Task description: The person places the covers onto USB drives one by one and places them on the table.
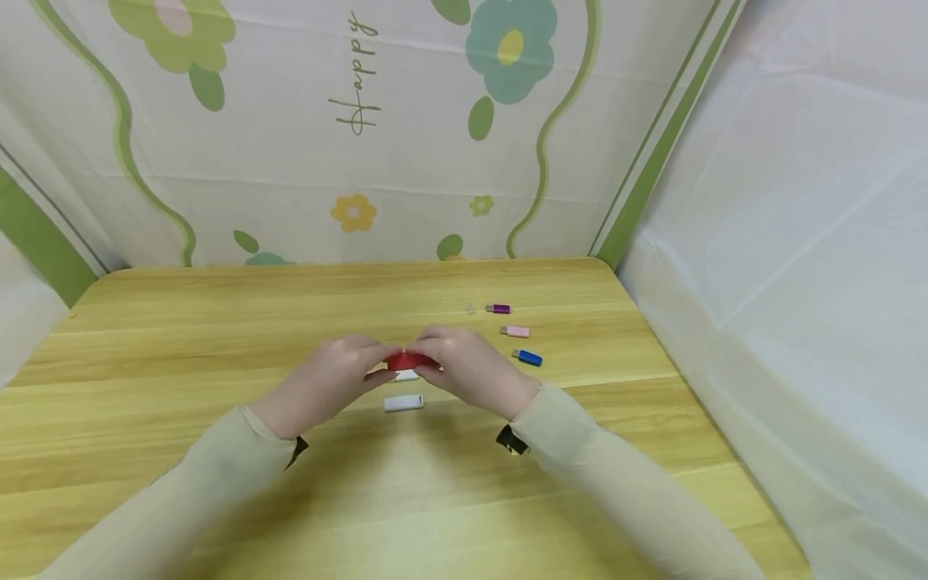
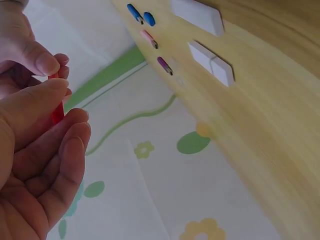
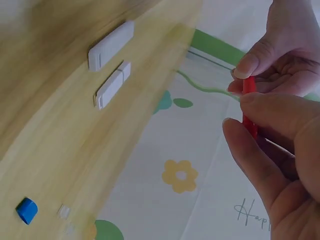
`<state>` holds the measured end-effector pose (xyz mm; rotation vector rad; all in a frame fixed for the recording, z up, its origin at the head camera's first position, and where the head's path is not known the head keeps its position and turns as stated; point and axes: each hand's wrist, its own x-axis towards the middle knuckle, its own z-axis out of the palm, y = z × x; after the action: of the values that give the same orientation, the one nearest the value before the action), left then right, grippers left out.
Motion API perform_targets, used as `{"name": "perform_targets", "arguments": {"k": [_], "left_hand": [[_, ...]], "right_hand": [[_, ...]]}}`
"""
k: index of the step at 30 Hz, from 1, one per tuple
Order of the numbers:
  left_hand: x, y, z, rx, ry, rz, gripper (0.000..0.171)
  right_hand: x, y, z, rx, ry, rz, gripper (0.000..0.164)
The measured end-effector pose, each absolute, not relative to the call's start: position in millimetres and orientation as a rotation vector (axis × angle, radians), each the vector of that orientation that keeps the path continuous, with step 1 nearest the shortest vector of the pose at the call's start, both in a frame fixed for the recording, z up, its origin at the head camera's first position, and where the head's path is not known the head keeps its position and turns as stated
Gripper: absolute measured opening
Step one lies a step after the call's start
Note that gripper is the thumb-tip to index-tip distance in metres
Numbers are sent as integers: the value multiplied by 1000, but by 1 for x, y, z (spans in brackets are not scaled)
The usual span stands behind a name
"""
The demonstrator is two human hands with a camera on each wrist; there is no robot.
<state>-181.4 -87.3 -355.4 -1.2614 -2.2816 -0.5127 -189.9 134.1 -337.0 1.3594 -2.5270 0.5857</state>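
Above the wooden table, both hands hold a small red USB stick (image 1: 403, 362) between them. My left hand (image 1: 329, 383) pinches one end between thumb and fingers, and my right hand (image 1: 474, 372) pinches the other end the same way. Fingers cover both ends, and no metal connector shows on it. Below the hands lie two white USB sticks: the nearer one (image 1: 403, 403) is in full view, while the farther one (image 1: 408, 375) is partly hidden by the hands and the red stick.
To the right, a purple USB stick (image 1: 499, 308), a pink USB stick (image 1: 515, 331) and a blue USB stick (image 1: 528, 357) lie with connectors bare. Small clear pieces (image 1: 470, 308) sit beside the purple one. A loose blue cap (image 2: 149, 19) appears in the wrist views. Cloth hangs behind the table.
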Motion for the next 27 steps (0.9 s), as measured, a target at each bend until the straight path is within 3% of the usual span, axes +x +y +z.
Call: {"name": "perform_targets", "arguments": {"k": [17,27], "left_hand": [[-235,-88,-362,-1165,-2729,-606,12],[-272,-85,-386,-1080,-2962,-640,9]], "right_hand": [[-250,112,-353,1342,-2751,443,16],[-281,102,-379,1261,-3002,492,10]]}}
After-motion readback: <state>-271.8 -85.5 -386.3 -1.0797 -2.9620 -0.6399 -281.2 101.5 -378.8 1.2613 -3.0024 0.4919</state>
